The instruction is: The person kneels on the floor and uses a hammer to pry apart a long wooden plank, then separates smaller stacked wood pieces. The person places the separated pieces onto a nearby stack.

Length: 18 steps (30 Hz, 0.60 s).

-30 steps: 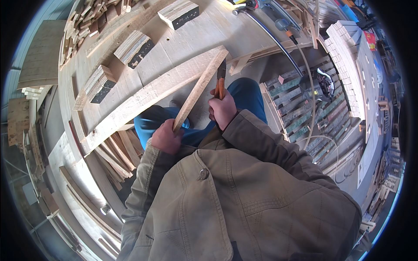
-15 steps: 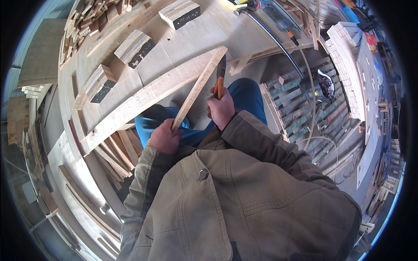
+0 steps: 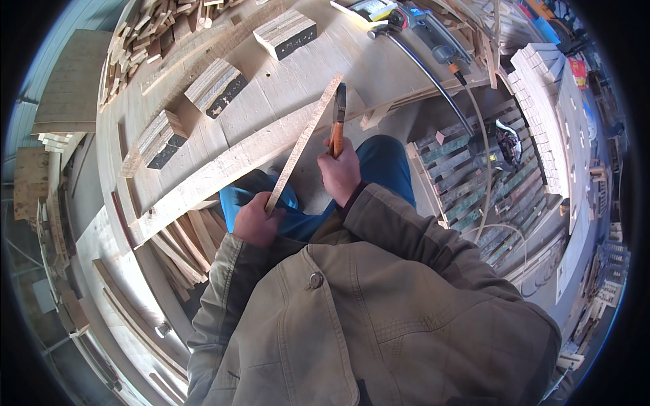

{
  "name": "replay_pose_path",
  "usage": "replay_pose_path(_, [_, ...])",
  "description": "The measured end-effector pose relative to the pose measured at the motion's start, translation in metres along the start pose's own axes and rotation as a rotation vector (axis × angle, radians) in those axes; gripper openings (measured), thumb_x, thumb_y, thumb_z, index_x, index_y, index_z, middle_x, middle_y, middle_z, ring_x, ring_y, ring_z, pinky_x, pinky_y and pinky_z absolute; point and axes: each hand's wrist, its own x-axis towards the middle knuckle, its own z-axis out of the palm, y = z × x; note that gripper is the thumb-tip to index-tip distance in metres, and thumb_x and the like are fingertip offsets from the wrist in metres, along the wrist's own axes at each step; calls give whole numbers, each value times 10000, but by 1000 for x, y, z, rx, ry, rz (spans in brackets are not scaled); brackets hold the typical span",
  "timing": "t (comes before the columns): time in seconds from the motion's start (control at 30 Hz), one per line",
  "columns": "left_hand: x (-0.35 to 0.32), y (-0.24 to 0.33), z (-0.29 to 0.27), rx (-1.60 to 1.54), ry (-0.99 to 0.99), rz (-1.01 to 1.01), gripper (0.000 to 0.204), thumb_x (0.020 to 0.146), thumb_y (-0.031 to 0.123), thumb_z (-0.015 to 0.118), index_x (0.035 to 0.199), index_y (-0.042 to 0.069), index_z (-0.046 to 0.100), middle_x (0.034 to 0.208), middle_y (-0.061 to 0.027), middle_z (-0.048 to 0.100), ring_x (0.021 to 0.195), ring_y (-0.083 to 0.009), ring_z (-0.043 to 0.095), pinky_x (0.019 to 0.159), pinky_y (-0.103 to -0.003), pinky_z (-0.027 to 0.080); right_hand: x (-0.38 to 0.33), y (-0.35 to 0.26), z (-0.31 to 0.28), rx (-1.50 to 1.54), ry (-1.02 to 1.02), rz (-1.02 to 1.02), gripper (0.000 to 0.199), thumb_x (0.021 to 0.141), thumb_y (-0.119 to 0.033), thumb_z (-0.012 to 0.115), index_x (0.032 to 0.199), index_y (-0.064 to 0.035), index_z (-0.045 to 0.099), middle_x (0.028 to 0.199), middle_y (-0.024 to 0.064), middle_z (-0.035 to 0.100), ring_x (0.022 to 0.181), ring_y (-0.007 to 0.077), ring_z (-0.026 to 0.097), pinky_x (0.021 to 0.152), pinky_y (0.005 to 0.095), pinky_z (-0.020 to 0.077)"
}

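Observation:
A long, narrow wooden strip [image 3: 302, 145] slants up and away, its lower end gripped in my left hand [image 3: 256, 220]. My right hand [image 3: 339, 172] is closed around the orange-brown handle of what looks like a hammer [image 3: 337, 135]. Its dark metal head points upward, just right of the strip's far end; whether they touch I cannot tell. Both hands are over my lap, in front of the workbench [image 3: 237, 145] edge.
Three layered wood blocks [image 3: 217, 88] with dark faces stand on the bench. Wood offcuts [image 3: 162, 34] are heaped at the back left. A hose [image 3: 486, 155] and a slatted pallet [image 3: 467, 183] lie at the right. More strips [image 3: 179, 250] are below the bench at left.
The strip's far end and the hammer have shifted slightly left and nearer to upright. My view has tilted a little, so the bench sits lower. Both grips remain the same.

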Motion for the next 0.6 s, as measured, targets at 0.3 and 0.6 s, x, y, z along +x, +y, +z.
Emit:
replay_pose_path(0.3, [6, 1, 5, 42, -26, 38, 340, 871, 219, 801, 1132, 43, 673, 865, -143, 718, 843, -343, 717, 768, -448, 549, 1, 8, -8, -43, 50, 23, 270, 922, -22, 593, 1181, -40, 517, 749, 32, 537, 512, 115, 519, 463, 296, 422])
replay_pose_path(0.6, [8, -5, 3, 14, -77, -8, 331, 872, 240, 803, 1110, 47, 679, 920, -195, 730, 904, -412, 708, 790, -487, 549, 1, 5, -30, -209, 29, 58, 307, 886, -40, 637, 1181, 8, 569, 843, 147, 656, 743, 236, 674, 687, 369, 530])
